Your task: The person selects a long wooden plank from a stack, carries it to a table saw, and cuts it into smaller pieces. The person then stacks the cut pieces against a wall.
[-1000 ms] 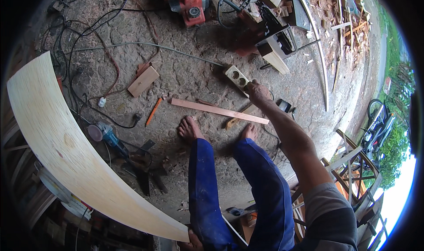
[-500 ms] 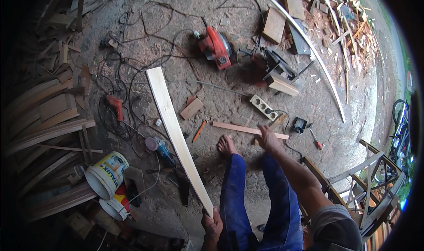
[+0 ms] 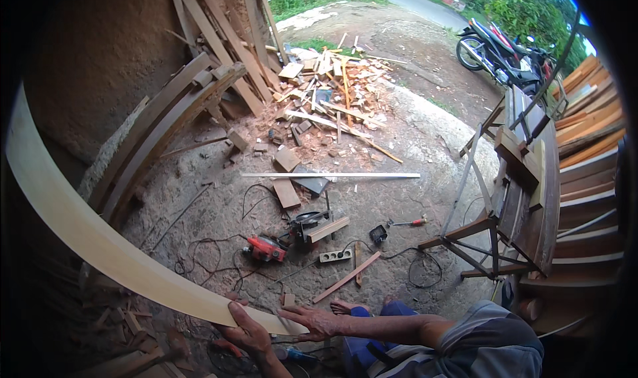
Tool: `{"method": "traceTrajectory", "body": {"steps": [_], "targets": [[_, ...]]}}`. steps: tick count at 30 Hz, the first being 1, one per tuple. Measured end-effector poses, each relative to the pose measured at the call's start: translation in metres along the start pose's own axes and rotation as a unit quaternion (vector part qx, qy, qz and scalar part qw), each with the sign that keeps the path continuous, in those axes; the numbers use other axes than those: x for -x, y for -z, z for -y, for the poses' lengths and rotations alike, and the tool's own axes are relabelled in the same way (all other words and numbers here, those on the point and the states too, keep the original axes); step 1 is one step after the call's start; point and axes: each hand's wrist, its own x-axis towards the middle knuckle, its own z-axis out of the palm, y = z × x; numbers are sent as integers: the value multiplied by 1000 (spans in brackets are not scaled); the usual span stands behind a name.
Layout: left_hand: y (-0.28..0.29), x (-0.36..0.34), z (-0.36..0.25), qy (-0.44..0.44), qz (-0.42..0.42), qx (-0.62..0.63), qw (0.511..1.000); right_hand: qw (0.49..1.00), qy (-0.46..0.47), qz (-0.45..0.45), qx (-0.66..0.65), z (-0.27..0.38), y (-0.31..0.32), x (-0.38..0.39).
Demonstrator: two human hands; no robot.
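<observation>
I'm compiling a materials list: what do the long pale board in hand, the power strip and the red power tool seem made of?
Board: wood, apparently bare, from its pale, creamy face; solid or plywood, I can't tell. Power strip: probably moulded plastic, smooth-looking, from its even off-white body. Red tool: likely plastic casing, coloured red; too small to rule out painted metal, gloss unclear.

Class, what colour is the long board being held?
The long board is pale cream; the head view shows it best.

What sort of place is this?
It looks like a small woodworking workshop, open to the outdoors: there's a heap of wood scraps, a red power tool and a long pale board.
</observation>
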Motion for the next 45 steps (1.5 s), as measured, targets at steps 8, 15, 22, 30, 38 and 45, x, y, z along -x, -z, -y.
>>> {"method": "traceTrajectory", "body": {"steps": [8,15,22,30,38,45], "targets": [[-66,45,-276,-65,38,128,989,940,-53,-304,147,97,114,168],[-124,196,-372,-20,141,311,940,848,-100,-460,245,140,145,394],[-185,314,-399,-58,356,415,835,725,-192,-577,324,155,100,562],[-211,393,-396,-49,487,434,756,636,-341,-643,257,153,34,598],[-203,462,-419,-11,512,485,708,595,-396,-670,202,100,17,661],[-219,576,-427,29,465,479,744,642,-426,-620,149,61,-6,780]]}}
